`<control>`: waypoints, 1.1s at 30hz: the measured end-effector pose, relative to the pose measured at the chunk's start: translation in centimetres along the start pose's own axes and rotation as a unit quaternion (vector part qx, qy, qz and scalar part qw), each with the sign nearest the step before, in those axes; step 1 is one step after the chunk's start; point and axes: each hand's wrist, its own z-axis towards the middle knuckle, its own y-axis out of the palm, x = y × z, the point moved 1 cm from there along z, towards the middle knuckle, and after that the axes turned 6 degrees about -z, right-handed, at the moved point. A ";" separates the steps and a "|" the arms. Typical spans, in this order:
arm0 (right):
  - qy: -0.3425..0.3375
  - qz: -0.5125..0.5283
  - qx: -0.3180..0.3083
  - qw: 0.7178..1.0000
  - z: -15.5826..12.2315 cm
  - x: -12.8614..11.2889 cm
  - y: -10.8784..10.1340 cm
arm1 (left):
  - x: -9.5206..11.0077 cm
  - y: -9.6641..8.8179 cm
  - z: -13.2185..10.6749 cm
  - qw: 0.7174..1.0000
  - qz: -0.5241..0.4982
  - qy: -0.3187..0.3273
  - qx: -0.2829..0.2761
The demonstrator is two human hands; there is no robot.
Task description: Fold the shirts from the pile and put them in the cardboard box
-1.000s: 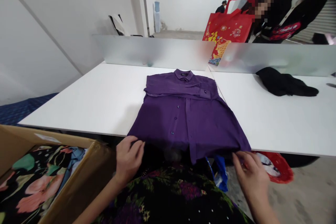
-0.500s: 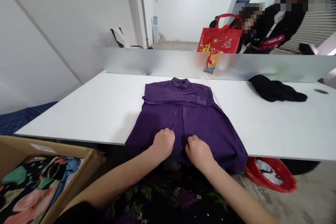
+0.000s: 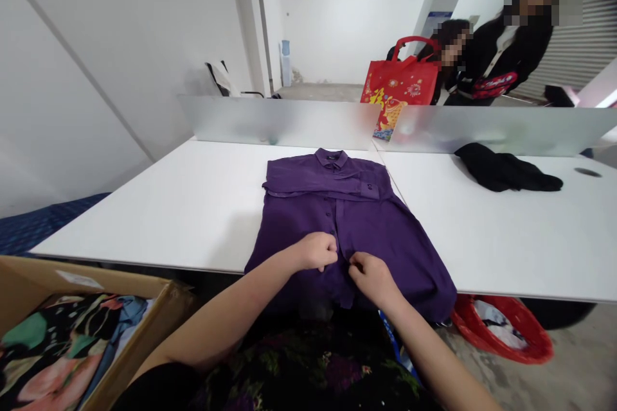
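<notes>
A purple button-up shirt [image 3: 308, 205] lies front up on the white table [image 3: 193, 205], collar at the far end and its sleeves folded across the chest. Its lower part hangs over the table's near edge. My left hand [image 3: 317, 250] is closed on the shirt's front edge, left of the opening. Just right of the opening, my right hand [image 3: 371, 275] pinches the other front edge. Both hands are close together near the middle of the shirt, fingertips partly hidden.
A cardboard box [image 3: 164, 308] of folded clothes stands at the lower left. A black cloth [image 3: 511, 170] lies on the table at right. Behind the frosted divider [image 3: 279, 122] are a red bag [image 3: 405, 80] and two people. A red-lined bin [image 3: 535, 340] sits below right.
My left hand has moved right, bringing the shirt's left front edge closer to the right one. My right hand has shifted slightly right. The camera view has tilted up a little.
</notes>
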 end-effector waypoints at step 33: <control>-0.072 0.163 0.166 0.970 -1.4 1.6 -0.5 | -13.1 6.0 -15.1 0.783 -0.065 0.013 0.618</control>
